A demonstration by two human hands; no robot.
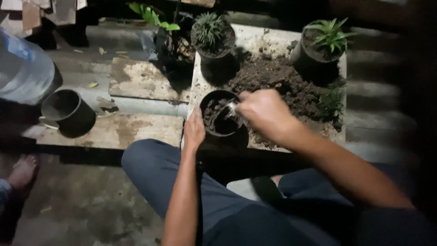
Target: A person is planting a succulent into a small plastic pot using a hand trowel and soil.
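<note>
A black plastic pot (214, 98), partly filled with dark soil, stands on a pale slab (273, 34) in front of my knees. My left hand (194, 131) rests against the pot's left side, steadying it. My right hand (265, 113) is closed around a small metal tool (232, 108) whose tip reaches into the pot. A heap of loose soil (277, 77) lies on the slab just behind the pot.
Two potted green plants (212, 34) (324, 43) stand at the slab's back. A leafy plant in a dark bag (170, 43) sits to the left. An empty black pot (68, 110) and a large water bottle (22, 68) are far left. Another person's foot (22, 171) shows lower left.
</note>
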